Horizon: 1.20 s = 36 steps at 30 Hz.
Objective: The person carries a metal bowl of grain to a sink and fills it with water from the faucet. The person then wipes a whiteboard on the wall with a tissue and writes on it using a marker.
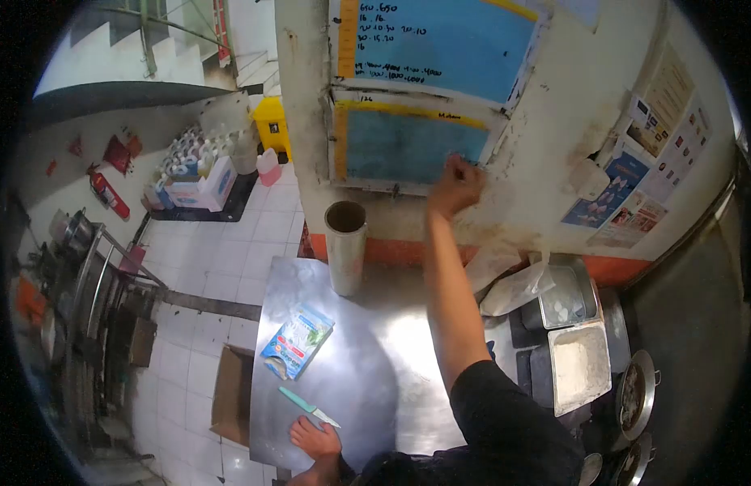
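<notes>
My right hand [458,186] is raised to the lower right part of a blue writing board [404,146] on the wall. Its fingers are drawn together, and whatever they hold is too small to make out. Down at the near edge of the metal table [367,348], my left hand [316,439] lies on the surface with nothing visible in it. Just beyond its fingers is a knife [309,405] with a turquoise handle. A blue and white packet [297,343] lies farther up the table.
A tall pale cylinder [345,251] stands at the table's back edge. Metal trays [580,368] and a plastic bag [517,289] sit to the right. Above hangs another blue board [440,49] with handwriting. A cardboard box [232,393] is on the floor at left.
</notes>
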{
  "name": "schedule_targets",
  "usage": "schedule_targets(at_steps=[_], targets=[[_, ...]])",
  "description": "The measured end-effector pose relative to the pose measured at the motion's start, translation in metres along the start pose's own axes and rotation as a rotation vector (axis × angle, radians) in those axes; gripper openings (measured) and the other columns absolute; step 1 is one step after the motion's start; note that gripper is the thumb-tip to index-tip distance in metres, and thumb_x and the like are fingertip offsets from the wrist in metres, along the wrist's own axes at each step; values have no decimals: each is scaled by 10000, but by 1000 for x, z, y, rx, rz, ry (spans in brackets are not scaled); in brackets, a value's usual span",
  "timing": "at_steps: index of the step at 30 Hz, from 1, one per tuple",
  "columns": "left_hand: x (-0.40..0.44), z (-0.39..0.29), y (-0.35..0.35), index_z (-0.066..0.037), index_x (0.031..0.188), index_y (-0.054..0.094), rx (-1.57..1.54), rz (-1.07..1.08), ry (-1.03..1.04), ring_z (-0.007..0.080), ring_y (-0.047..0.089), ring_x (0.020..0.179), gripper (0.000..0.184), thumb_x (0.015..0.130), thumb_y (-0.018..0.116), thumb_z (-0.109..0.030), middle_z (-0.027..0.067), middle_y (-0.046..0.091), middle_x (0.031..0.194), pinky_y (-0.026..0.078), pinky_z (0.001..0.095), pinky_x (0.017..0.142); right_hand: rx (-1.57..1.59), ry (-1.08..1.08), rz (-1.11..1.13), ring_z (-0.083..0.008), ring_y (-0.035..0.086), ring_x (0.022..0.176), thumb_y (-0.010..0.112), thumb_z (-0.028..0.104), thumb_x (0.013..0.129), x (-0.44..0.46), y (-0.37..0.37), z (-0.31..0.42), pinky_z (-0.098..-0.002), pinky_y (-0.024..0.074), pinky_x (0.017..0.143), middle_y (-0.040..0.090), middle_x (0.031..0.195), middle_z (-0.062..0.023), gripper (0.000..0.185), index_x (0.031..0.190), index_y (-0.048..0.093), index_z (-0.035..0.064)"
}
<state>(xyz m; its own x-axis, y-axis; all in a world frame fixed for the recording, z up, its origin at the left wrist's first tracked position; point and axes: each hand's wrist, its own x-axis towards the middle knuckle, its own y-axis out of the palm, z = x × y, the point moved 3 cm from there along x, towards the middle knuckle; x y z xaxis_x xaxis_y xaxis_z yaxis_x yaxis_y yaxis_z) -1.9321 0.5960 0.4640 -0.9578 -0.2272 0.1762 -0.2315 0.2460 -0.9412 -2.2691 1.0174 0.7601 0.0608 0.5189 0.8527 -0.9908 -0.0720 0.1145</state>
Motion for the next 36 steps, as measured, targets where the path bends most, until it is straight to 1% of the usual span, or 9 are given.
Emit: schedule_targets(at_steps=[5,9,14,18,20,22,27,31,36], targets=[[-2,5,2,5,1162,489,10,15,-1,389,455,1123,489,748,626,-217,205,507,1152,348,492,966,55,71,157,-284,657,849,685,14,794,-20,-5,12,-384,522,776,679,867,-116,150,914,759,65],[-6,12,9,4,1168,484,13,52,-23,393,449,1132,490,750,627,-210,208,501,1161,347,497,971,428,464,-132,-286,658,889,684,54,833,3,10,-22,-406,522,787,693,952,-135,141,958,746,33],[-2,3,-7,17,1189,479,8,98,-48,399,445,1162,515,750,645,-194,215,495,1188,342,517,982,51,24,74,-215,667,856,674,-36,835,3,-6,57,-359,545,759,701,901,-82,119,887,760,28],[-5,4,1,8,1164,482,23,11,14,403,452,1133,477,758,626,-197,211,499,1158,352,511,957,603,603,-217,-212,660,815,707,4,827,35,8,6,-352,536,729,684,857,-87,53,858,745,23],[-9,4,8,12,1168,483,18,42,-15,408,451,1142,482,759,624,-201,215,499,1160,351,514,960,660,482,-102,-225,658,830,708,-8,811,22,26,32,-367,529,740,691,867,-89,73,859,747,31],[-10,8,12,18,1170,483,38,52,-42,411,452,1146,488,762,622,-211,220,498,1163,350,517,962,262,-20,247,-259,657,872,699,-42,783,6,24,84,-401,523,773,714,909,-95,150,886,759,50],[-4,7,9,27,1163,484,40,0,10,413,457,1132,486,759,611,-212,226,497,1158,347,514,961,352,322,-197,-212,607,737,744,3,795,41,14,31,-336,499,681,639,793,-90,22,809,742,19],[-9,7,9,28,1155,487,-20,96,-51,422,457,1120,482,749,607,-203,229,497,1140,344,519,959,228,-14,29,-217,605,714,754,10,785,5,49,92,-337,497,666,637,786,-93,36,819,742,9],[0,0,0,19,1128,492,19,-51,39,410,461,1073,458,746,608,-206,218,498,1108,347,508,937,288,415,-147,-224,605,775,726,-1,784,54,3,43,-357,490,730,636,818,-94,27,811,727,0]])
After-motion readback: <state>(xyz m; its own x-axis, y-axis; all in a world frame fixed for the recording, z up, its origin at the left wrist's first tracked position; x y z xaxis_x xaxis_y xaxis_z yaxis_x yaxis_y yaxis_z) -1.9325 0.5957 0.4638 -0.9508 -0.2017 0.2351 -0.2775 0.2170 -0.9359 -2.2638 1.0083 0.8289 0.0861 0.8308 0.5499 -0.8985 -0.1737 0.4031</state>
